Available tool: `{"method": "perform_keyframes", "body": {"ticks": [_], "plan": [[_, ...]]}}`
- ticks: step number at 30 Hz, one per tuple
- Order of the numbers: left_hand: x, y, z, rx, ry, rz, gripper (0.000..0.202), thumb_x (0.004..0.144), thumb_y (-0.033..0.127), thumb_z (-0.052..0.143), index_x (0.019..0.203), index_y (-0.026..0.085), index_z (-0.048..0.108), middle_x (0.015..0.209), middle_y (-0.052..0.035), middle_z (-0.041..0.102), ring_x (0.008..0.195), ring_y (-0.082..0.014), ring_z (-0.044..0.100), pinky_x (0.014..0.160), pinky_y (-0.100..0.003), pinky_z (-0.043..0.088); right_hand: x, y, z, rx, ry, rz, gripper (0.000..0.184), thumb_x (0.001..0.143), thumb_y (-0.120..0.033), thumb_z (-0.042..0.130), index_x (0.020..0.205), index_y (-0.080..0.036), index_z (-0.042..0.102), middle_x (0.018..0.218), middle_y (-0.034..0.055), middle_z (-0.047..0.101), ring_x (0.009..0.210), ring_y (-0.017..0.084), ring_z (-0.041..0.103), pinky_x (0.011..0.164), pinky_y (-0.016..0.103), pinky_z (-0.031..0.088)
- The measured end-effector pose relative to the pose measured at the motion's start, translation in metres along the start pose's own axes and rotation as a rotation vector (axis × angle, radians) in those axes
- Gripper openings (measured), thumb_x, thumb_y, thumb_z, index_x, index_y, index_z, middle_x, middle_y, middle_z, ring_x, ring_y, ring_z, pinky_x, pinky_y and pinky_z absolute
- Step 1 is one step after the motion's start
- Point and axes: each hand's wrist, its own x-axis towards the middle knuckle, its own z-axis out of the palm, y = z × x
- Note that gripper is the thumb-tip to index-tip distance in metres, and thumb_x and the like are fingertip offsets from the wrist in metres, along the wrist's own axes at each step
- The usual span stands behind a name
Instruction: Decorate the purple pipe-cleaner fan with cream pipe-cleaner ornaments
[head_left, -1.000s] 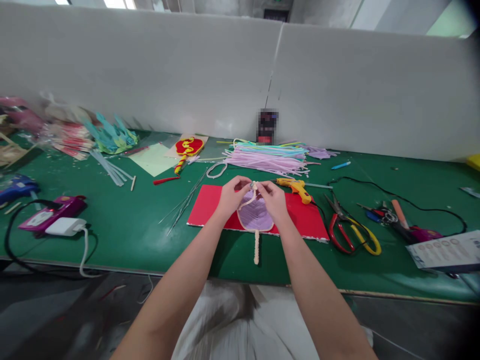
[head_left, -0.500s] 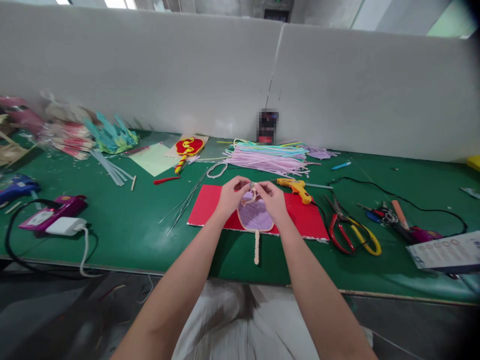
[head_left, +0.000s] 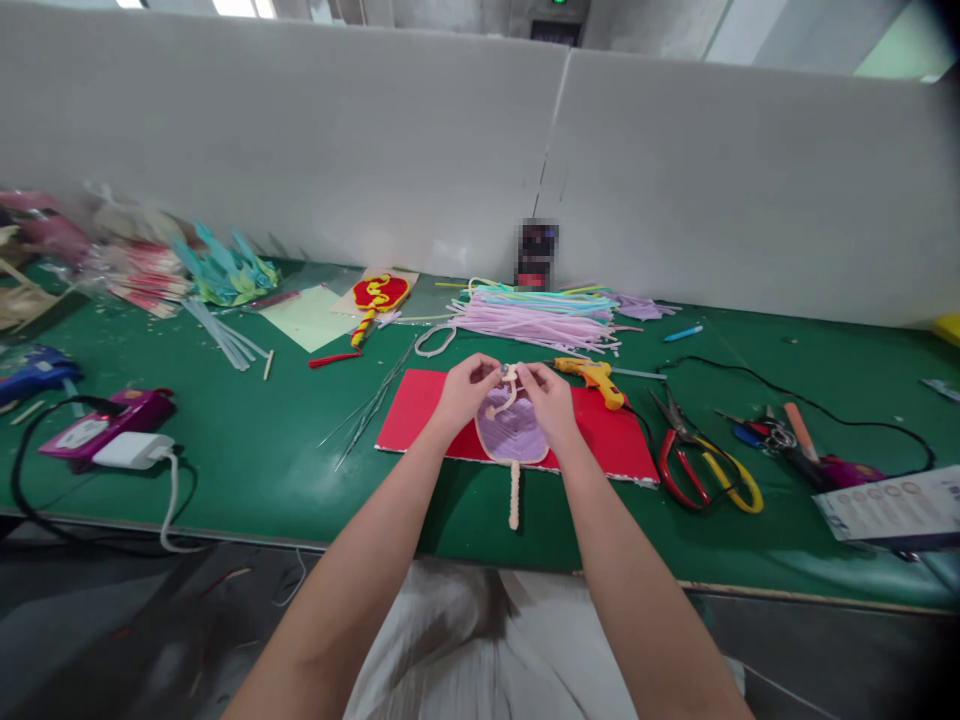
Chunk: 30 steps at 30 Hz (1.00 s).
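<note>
Checking the head view, the only one: main change over the last second is the cream strip (head_left: 513, 396). Its loose end ran out to the left, then curled up under the fingers, and now hangs as an open hook with a small curl at its tip. Hands hold about the same spot. My read: strip is being bent to shape, not fixed down yet.

Left hand (head_left: 472, 392) and right hand (head_left: 551, 396) are near each other, fingertips pinched on the strip's upper end, slight gap between them. Can't tell exactly how each finger grips.

Purple fan (head_left: 514, 438) is right below, on the red board (head_left: 609, 437), handle (head_left: 514, 497) sticking out past the near edge onto the green worktop (head_left: 259, 450).

Materials: strip looks fuzzy, bendable. Fan face is ribbed purple, rounded, cream edging; handle cream, bumpy, looks wound. Board is flat, smooth, ragged pale edge. Pipe cleaners (head_left: 532, 322) behind are soft, straight, pastel. Yellow glue gun (head_left: 592, 378), hard plastic, sits just beside the right hand.
</note>
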Motion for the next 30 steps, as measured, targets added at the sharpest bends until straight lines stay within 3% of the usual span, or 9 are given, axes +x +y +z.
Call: {"method": "perform_keyframes", "body": {"ticks": [8, 16, 30], "plan": [[-0.0009, 0.0021, 0.0003, 0.034, 0.080, 0.061, 0.008, 0.074, 0.024, 0.054, 0.074, 0.016, 0.055, 0.069, 0.0011, 0.058, 0.065, -0.0109, 0.057, 0.062, -0.022, 0.044, -0.0010, -0.0008, 0.0021, -0.028, -0.033, -0.039, 0.026, 0.067, -0.041, 0.064, 0.078, -0.018, 0.061, 0.073, 0.0011, 0.062, 0.064, 0.013, 0.056, 0.057, 0.025, 0.046], [0.0001, -0.0027, 0.0012, 0.020, -0.039, 0.033, 0.013, 0.078, 0.029, 0.050, 0.078, 0.017, 0.053, 0.070, 0.0007, 0.058, 0.066, -0.0121, 0.057, 0.062, -0.023, 0.045, -0.0002, 0.0003, -0.0016, -0.102, -0.038, -0.058, 0.023, 0.068, -0.040, 0.062, 0.076, -0.018, 0.062, 0.072, 0.0012, 0.064, 0.067, 0.015, 0.058, 0.061, 0.026, 0.045], [-0.0036, -0.0006, -0.0038, 0.351, -0.117, 0.209, 0.018, 0.086, 0.027, 0.038, 0.079, 0.018, 0.052, 0.075, -0.0003, 0.056, 0.072, -0.0127, 0.052, 0.066, -0.023, 0.038, 0.0016, 0.0064, -0.0042, -0.065, -0.122, 0.001, 0.023, 0.068, -0.040, 0.061, 0.074, -0.018, 0.061, 0.066, -0.0005, 0.061, 0.061, 0.014, 0.054, 0.058, 0.026, 0.043]]}}
